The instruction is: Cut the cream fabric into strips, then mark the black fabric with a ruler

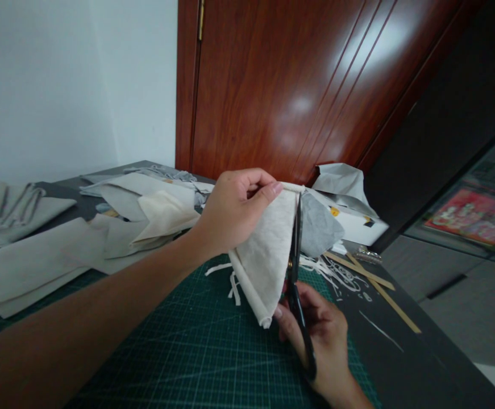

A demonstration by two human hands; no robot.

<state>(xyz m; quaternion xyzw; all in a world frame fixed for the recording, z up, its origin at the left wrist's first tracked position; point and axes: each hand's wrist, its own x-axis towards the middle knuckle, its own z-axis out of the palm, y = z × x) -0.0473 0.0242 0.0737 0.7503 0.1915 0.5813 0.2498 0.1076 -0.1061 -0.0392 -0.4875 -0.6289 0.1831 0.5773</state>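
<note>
A pale cloth piece (268,250) with rolled edges hangs above the green cutting mat (213,352). My left hand (241,207) pinches its upper edge between thumb and fingers. In my right hand (315,329) are black scissors (296,267), held upright by the handles with the blades pointing up along the cloth's right edge. The blade tips reach near the cloth's top right corner. The thumb of my right hand is close to the cloth's lower end; whether it touches cannot be told.
Cloth pieces (77,244) lie at the left and back. Grey cloth (319,224), thin white scraps (343,275) and crossed wooden strips (386,292) are at the right. A brown door (264,85) stands behind the table.
</note>
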